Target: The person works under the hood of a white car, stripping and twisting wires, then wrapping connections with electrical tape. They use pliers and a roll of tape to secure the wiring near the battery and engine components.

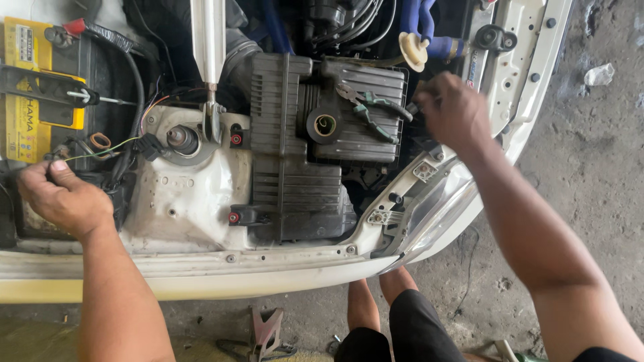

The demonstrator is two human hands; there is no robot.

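Note:
I look down into a white car's open engine bay. My left hand pinches a thin green wire at the left, beside the yellow and black battery. My right hand is closed around something small and dark at the right edge of the black air filter box; what it grips is hidden by the fingers. Green-handled pliers and a roll of black tape lie on top of that box, just left of my right hand.
A headlight sits at the front right corner, above the white bumper. A metal hood prop stands at top centre. Blue hoses run at the top. My legs and a small red stand are on the concrete floor below.

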